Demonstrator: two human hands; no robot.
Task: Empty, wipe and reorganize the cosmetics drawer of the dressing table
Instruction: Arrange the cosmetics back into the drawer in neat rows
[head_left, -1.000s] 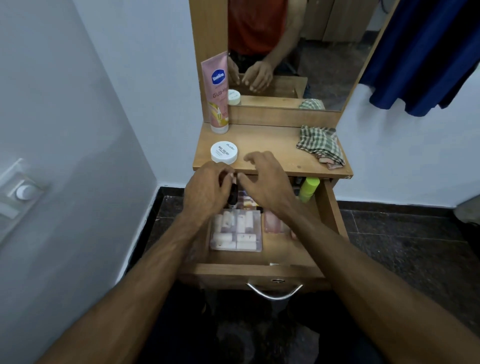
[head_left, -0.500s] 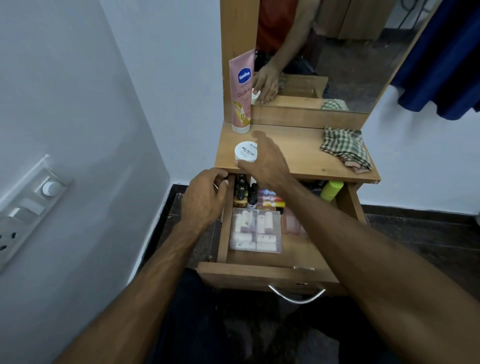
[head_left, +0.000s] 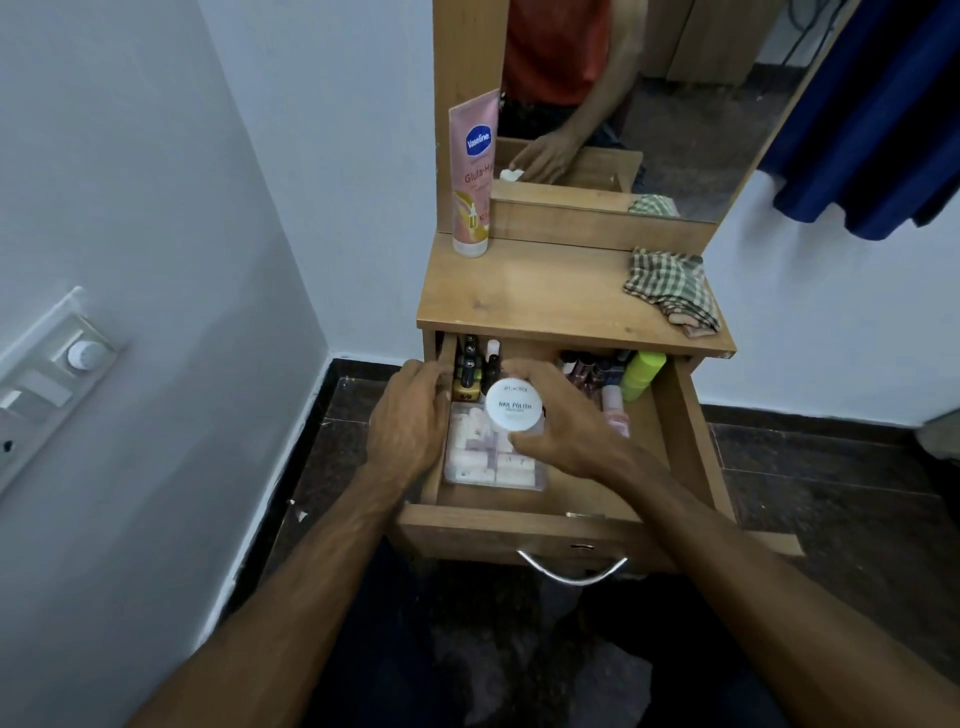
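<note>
The open drawer (head_left: 691, 431) holds small bottles, a lime bottle (head_left: 642, 375) and a clear box (head_left: 493, 457). Above it, the right hand (head_left: 563, 421) pinches a white nail-polish-remover jar (head_left: 514, 410); the left hand (head_left: 410, 415) curls on the drawer's left wall.

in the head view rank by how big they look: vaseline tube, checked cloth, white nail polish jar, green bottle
1. Vaseline tube
2. checked cloth, close to the tube, so unsure
3. white nail polish jar, held nearer the camera
4. green bottle, partly hidden under the tabletop
</note>
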